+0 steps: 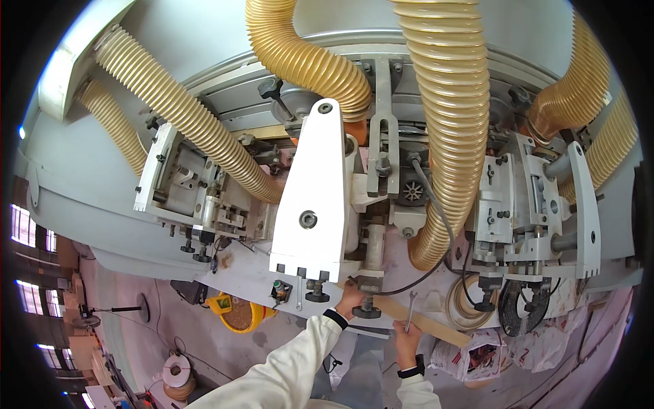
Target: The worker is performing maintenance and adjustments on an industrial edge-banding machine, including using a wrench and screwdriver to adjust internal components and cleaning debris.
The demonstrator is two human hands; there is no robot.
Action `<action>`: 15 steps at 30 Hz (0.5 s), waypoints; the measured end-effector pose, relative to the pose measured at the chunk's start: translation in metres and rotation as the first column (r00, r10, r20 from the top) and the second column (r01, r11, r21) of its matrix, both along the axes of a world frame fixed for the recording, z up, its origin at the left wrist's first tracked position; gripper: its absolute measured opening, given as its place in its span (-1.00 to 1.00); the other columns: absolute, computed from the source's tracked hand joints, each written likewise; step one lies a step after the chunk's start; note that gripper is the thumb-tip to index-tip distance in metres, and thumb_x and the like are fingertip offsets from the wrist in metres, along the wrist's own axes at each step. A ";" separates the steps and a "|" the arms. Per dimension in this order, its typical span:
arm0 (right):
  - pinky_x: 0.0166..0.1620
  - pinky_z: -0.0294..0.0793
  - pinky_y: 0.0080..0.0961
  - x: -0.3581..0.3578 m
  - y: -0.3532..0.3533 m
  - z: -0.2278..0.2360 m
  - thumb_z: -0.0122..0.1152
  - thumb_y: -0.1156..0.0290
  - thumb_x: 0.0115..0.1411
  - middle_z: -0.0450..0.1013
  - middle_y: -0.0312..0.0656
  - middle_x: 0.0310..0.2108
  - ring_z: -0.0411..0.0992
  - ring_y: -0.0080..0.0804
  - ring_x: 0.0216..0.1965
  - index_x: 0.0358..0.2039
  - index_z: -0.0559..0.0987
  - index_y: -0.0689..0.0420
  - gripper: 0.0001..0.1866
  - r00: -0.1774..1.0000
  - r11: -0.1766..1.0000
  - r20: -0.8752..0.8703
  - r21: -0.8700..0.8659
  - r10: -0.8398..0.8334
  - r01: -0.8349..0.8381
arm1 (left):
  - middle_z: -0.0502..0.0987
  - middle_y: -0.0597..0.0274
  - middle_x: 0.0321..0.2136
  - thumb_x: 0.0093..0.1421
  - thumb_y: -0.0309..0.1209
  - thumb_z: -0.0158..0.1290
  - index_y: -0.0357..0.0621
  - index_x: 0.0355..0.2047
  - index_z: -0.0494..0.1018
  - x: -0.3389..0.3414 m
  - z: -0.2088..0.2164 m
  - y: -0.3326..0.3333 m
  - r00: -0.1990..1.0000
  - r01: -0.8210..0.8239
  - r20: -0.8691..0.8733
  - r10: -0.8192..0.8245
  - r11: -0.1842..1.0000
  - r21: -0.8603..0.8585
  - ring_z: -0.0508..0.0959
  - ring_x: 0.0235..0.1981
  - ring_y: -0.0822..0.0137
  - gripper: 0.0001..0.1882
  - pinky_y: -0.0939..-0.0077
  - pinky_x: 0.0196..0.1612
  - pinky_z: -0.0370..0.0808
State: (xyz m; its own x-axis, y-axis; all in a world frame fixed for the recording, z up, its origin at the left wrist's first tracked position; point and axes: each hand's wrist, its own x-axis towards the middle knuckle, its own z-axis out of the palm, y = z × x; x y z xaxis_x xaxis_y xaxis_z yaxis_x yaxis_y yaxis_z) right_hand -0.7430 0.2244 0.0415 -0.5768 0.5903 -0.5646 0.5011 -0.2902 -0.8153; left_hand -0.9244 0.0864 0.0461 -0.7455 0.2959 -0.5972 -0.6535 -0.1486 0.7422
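In my right hand (407,343) a slim metal wrench (410,311) stands upright, its open jaw pointing away from me. Fingers are closed round its lower end. My left hand (349,300) reaches in beneath the machine's front, beside a black star knob (366,311); its fingertips are hidden by the machine parts. A pale wooden strip (436,330) lies slantwise behind my right hand. Above both hands rises the white tapered machine arm (310,198). A second wrench (299,294) lies on the ledge to the left of my left hand.
Ribbed yellow hoses (446,102) run down to the machine. Black knobs (317,292) stick out along its front. A coil of pale edging (466,303) sits at right, near white sacks (484,354). A yellow bucket (246,317) stands on the floor at left.
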 end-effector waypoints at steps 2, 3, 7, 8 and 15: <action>-0.66 0.07 -0.63 0.002 -0.001 -0.002 0.35 0.44 0.15 0.29 -0.47 -0.68 0.17 -0.71 -0.73 -0.50 0.54 0.11 -0.85 1.000 1.000 -0.023 -0.008 0.011 -0.012 | 0.61 0.26 -0.35 0.24 -0.62 -0.02 -0.24 -0.13 0.51 0.000 0.003 -0.003 0.994 -0.036 0.100 0.034 0.999 0.018 0.62 -0.37 0.39 -0.79 0.44 -0.35 0.58; -0.66 0.07 -0.63 0.003 -0.001 -0.002 0.35 0.44 0.15 0.29 -0.47 -0.68 0.17 -0.71 -0.73 -0.50 0.54 0.11 -0.85 1.000 1.000 -0.022 -0.007 0.013 -0.014 | 0.61 0.25 -0.33 0.28 -0.59 -0.04 -0.23 -0.10 0.49 -0.001 0.006 -0.004 0.990 0.003 0.139 -0.012 0.998 0.067 0.63 -0.36 0.38 -0.78 0.44 -0.35 0.59; -0.67 0.07 -0.64 0.006 -0.006 -0.002 0.36 0.44 0.15 0.28 -0.47 -0.69 0.16 -0.71 -0.74 -0.49 0.54 0.11 -0.85 1.000 1.000 -0.016 -0.007 0.026 -0.026 | 0.60 0.21 -0.24 0.34 -0.53 -0.08 -0.20 -0.02 0.45 -0.002 -0.003 -0.015 0.985 0.088 0.131 -0.116 0.976 0.197 0.64 -0.33 0.39 -0.77 0.51 -0.35 0.60; -0.67 0.06 -0.64 0.007 -0.005 -0.002 0.36 0.43 0.15 0.28 -0.47 -0.69 0.16 -0.71 -0.74 -0.48 0.54 0.11 -0.85 0.999 1.000 -0.023 0.008 0.022 -0.022 | 0.60 0.21 -0.24 0.34 -0.53 -0.08 -0.20 -0.02 0.45 -0.002 -0.003 -0.014 0.985 0.085 0.132 -0.113 0.976 0.198 0.64 -0.33 0.39 -0.77 0.51 -0.35 0.60; -0.69 0.05 -0.62 0.014 -0.006 -0.007 0.38 0.42 0.15 0.25 -0.47 -0.70 0.16 -0.70 -0.75 -0.47 0.49 0.10 -0.82 0.999 1.000 0.031 -0.018 0.026 -0.025 | 0.57 0.35 -0.23 0.35 -0.53 -0.09 -0.13 0.10 0.39 0.001 -0.015 -0.010 0.984 -0.022 0.176 0.003 0.994 0.108 0.55 -0.43 0.49 -0.68 0.67 -0.49 0.47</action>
State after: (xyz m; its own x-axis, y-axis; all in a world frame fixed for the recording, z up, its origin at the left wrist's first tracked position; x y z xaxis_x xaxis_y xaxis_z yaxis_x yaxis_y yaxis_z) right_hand -0.7290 0.2187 0.0347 -0.5736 0.5657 -0.5924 0.5332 -0.2911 -0.7943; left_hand -0.9232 0.0760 0.0314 -0.6364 0.3579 -0.6833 -0.7694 -0.2317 0.5953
